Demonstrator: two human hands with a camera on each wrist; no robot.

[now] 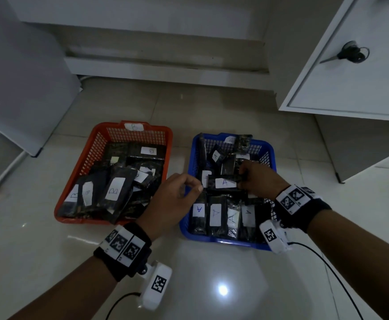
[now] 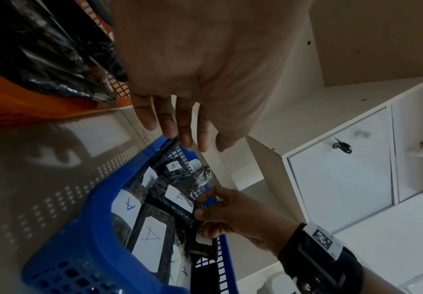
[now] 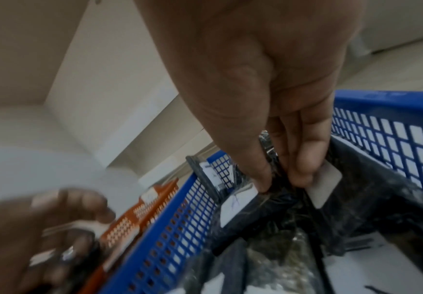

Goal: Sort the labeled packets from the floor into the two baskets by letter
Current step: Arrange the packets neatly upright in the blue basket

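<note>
A red basket [image 1: 110, 127] tagged B holds several black packets with B labels. To its right, a blue basket [image 1: 221, 240] [image 2: 99, 218] [image 3: 180, 218] holds several A-labelled packets. My right hand [image 1: 243, 181] [image 2: 200, 206] [image 3: 280, 179] reaches into the blue basket and pinches the end of a black A packet [image 1: 223, 183] [image 2: 180, 197] [image 3: 288, 201] lying across the others. My left hand [image 1: 189, 184] [image 2: 187, 137] hovers empty between the baskets, by the blue basket's left rim, fingers relaxed. In the right wrist view it is a blur at the lower left.
Both baskets sit on glossy pale floor tiles [image 1: 212, 285]. A white cabinet door with a key [image 1: 350, 54] overhangs at the right and a white panel [image 1: 27, 88] leans at the left. A low step [image 1: 165, 68] runs behind. Black cables [image 1: 341, 285] trail from the wrist cameras.
</note>
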